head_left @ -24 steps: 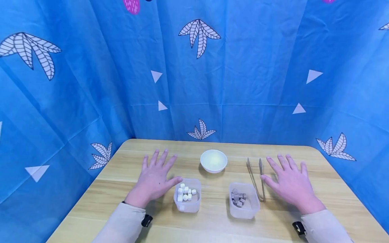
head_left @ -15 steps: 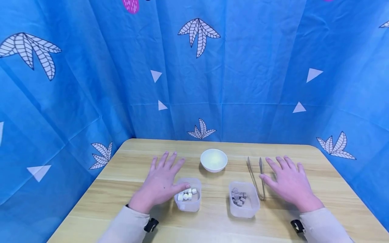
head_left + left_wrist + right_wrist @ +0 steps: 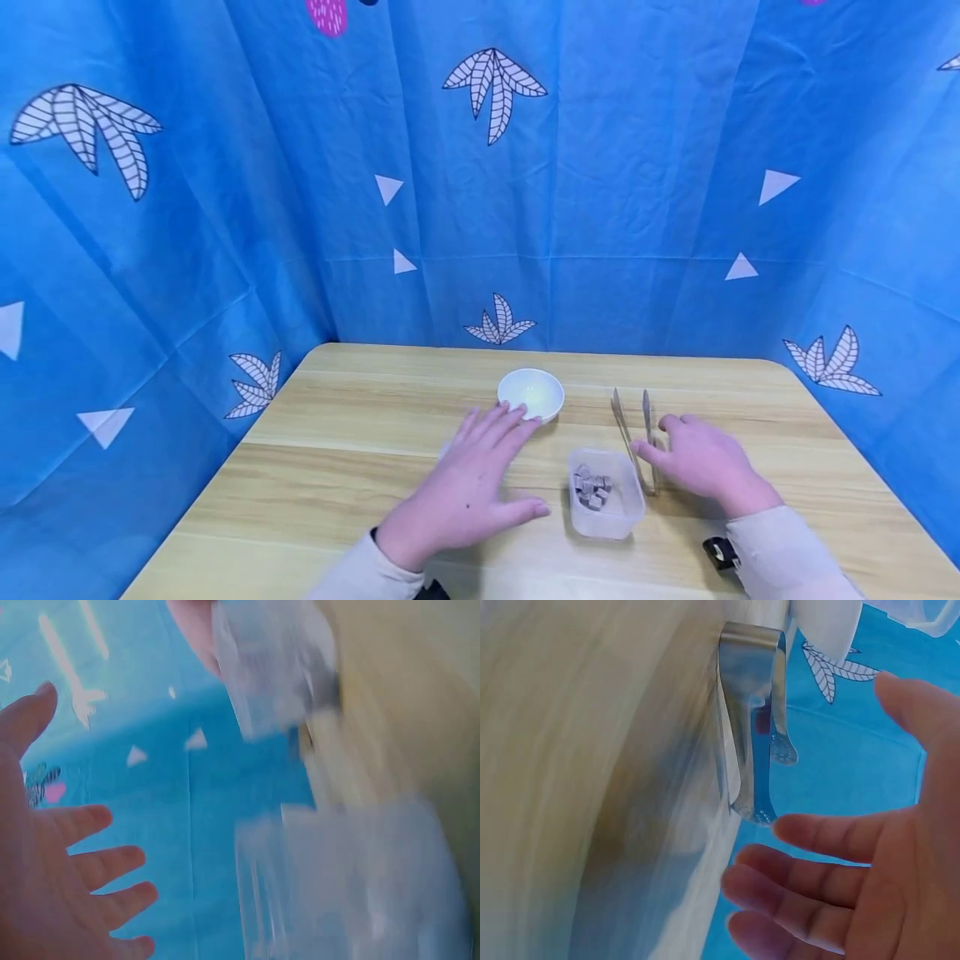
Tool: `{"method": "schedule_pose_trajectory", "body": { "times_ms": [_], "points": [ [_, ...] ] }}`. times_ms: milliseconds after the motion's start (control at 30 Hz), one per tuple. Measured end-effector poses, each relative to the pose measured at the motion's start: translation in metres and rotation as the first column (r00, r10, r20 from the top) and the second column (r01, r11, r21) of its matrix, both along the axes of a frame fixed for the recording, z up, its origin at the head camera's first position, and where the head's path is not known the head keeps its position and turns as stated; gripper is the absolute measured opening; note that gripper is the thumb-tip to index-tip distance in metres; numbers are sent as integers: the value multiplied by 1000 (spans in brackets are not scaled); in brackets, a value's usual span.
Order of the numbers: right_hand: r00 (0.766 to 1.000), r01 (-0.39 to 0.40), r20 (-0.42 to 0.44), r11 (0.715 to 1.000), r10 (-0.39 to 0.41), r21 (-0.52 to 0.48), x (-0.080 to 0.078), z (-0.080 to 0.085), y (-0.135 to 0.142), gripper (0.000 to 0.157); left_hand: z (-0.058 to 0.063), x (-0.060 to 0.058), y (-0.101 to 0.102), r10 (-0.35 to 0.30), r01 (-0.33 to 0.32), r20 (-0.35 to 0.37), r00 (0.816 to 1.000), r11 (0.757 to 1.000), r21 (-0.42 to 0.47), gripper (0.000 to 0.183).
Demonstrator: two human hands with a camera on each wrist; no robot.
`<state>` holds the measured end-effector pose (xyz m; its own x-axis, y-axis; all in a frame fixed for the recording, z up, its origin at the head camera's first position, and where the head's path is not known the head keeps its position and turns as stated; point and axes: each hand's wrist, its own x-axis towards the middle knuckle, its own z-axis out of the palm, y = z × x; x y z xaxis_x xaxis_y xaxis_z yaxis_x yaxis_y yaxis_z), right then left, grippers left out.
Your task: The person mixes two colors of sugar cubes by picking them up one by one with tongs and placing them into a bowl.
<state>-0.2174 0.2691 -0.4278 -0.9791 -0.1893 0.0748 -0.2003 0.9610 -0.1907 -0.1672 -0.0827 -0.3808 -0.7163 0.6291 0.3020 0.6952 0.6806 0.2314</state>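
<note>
My left hand, fingers spread and holding nothing, hovers over the left side and covers the box of white cubes in the head view. A blurred clear plastic box shows beside it in the left wrist view. My right hand is at the metal tongs, fingers slightly bent and the thumb apart. Its index fingertip overlaps the tongs' scooped end in the right wrist view. The tongs lie on the table with their arms spread. Left of them stands a clear plastic box with several grey-brown cubes.
A white bowl stands at the back middle, just beyond my left fingertips in the head view. The wooden table is enclosed by a blue patterned curtain at the back and sides.
My left hand has swept to the right, across the box of white cubes, which is now hidden. The right hand has lowered toward the tongs and its fingers have bent.
</note>
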Motion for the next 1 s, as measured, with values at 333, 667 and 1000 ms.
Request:
{"method": "schedule_pose_trajectory", "body": {
  "times_ms": [333, 667, 1000],
  "points": [
    [989, 26, 148, 996, -13, -89, -13, -4, -6, 65, -22, 7, 61, -121, 58, 297, 947, 976, 212, 104],
    [970, 82, 241, 980, -36, -182, -22, -10, -10, 62, -55, 0, 80, -114, -195, 628, 770, 895, 402, 111],
    [956, 138, 286, 964, -69, -229, -24, -11, -9, 60, -85, -13, 77, -241, -286, 726, 644, 804, 521, 113]
  ]
}}
